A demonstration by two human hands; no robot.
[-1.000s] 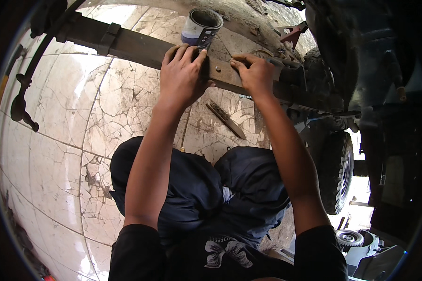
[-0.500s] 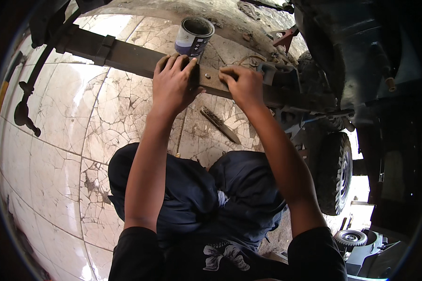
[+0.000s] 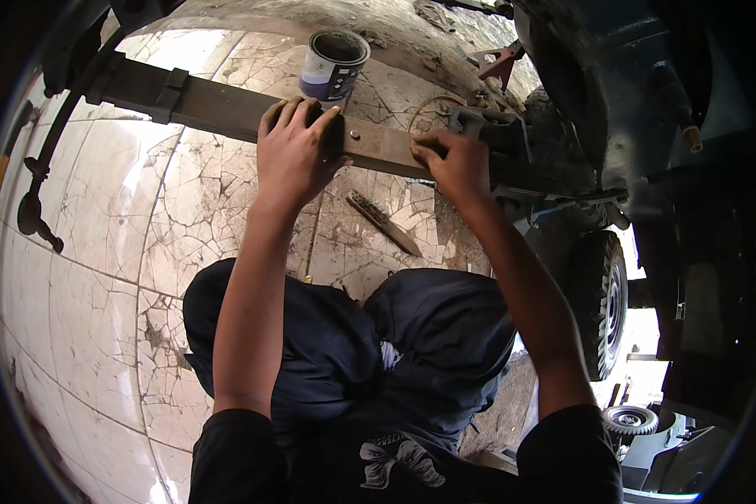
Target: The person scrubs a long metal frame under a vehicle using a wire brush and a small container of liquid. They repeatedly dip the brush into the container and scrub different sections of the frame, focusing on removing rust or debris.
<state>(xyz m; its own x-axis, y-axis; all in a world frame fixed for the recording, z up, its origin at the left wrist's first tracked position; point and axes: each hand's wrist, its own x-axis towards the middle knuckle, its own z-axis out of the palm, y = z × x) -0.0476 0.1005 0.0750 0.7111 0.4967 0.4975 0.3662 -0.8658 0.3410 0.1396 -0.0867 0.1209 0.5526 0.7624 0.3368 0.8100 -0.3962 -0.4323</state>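
A long dark metal leaf spring [image 3: 227, 106] runs across in front of me, with a small bright bolt head [image 3: 354, 134] on its top face. My left hand [image 3: 294, 155] is laid across the spring left of the bolt, fingers over the far edge and thumb near the close edge, gripping it. To the right of the bolt, my right hand [image 3: 454, 164] has its fingers pinched together against the spring's pale top face [image 3: 391, 144]. Whatever may be between those fingertips is hidden. Both sets of fingertips look dirty.
A paint can [image 3: 336, 67] stands behind the spring. A wire brush [image 3: 382, 223] lies on the cracked tile floor [image 3: 101, 193] before my knees. On the right are a tyre [image 3: 611, 307] and a dark vehicle body [image 3: 714, 252]; a red stand [image 3: 502, 65] is at the back.
My right hand has slid to the right along the spring, farther from the bolt head. My left hand keeps its place on the spring, while the whole view has shifted slightly.
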